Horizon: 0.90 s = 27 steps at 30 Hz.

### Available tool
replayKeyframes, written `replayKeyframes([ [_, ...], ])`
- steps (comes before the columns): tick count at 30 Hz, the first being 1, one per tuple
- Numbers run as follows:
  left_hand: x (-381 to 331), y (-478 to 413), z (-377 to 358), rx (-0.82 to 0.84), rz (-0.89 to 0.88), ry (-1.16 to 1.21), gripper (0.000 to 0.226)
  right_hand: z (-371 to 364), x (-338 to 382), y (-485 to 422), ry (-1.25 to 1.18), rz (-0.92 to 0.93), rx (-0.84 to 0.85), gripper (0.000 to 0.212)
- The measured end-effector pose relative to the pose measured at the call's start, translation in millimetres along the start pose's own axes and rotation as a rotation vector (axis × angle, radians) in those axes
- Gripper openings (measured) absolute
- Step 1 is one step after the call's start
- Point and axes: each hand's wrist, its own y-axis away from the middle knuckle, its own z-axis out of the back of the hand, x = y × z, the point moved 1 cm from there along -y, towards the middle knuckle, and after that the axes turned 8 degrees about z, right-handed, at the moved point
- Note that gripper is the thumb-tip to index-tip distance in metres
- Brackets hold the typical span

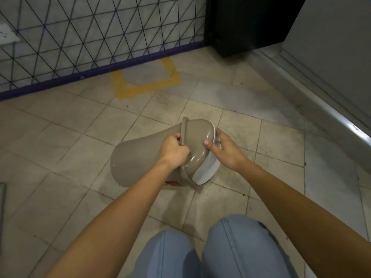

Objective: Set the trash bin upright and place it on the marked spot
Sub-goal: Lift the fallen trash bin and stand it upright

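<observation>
A taupe plastic trash bin (138, 157) lies on its side on the tiled floor, its base to the left and its domed lid with a white swing flap (206, 169) to the right. My left hand (174, 150) grips the rim where lid meets body. My right hand (226, 150) clasps the lid's right edge, thumb on top. The marked spot (145, 78), a square outlined in yellow tape, lies on the floor beyond the bin, against the fence.
A wire-mesh fence with a purple base rail (96, 70) runs along the far left. A black cabinet (247, 25) stands at the back right. A metal threshold (313, 101) runs down the right side. My knees in blue jeans (204, 251) are at the bottom.
</observation>
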Motion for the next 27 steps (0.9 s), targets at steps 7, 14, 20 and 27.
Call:
replayKeyframes([
  [7,-8,8,32,-0.011,0.024,0.36,0.03,22,27,-7,0.126,0.011,0.01,0.075],
  [14,1,20,49,-0.007,0.057,0.663,0.016,34,33,-5,0.071,-0.057,0.026,0.086],
  [20,12,25,59,0.012,0.108,0.716,0.019,28,28,10,-0.214,-0.269,0.14,0.074],
  [27,25,28,66,0.062,0.105,0.732,0.02,28,31,19,-0.327,-0.421,0.103,0.071],
])
